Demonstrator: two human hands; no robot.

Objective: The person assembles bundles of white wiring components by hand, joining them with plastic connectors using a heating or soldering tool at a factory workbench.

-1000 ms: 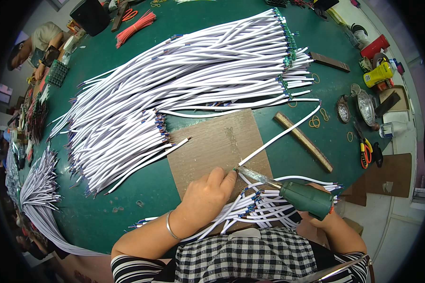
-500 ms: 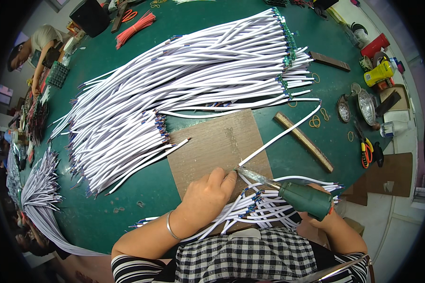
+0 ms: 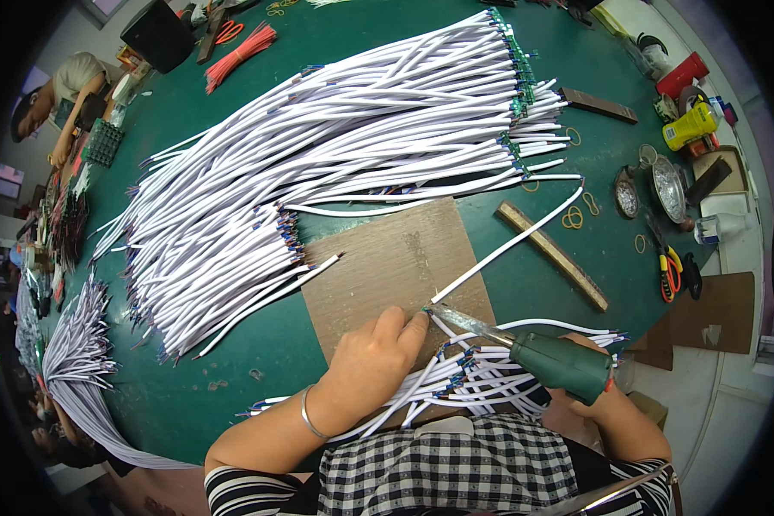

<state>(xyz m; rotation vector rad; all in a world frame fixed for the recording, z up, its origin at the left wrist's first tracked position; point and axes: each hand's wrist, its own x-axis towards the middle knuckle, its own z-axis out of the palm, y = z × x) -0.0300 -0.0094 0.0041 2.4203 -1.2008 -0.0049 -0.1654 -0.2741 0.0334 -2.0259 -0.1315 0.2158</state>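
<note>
My left hand [image 3: 365,365] rests on a brown board [image 3: 387,258], its fingertips pinching down the end of one white cable [image 3: 507,245] that runs up to the right. My right hand [image 3: 606,391] grips a green-handled soldering iron [image 3: 559,361], whose metal tip meets the cable end just beside my left fingertips. A small bundle of white cables [image 3: 464,383] lies under both hands at the table's near edge.
A big fan of white cables [image 3: 335,146] covers the green table [image 3: 232,361] beyond the board. A wooden stick [image 3: 552,254], rubber bands, pliers [image 3: 666,267], metal dishes [image 3: 666,185] and a yellow bottle [image 3: 688,125] sit at the right. Another person [image 3: 56,95] works at far left.
</note>
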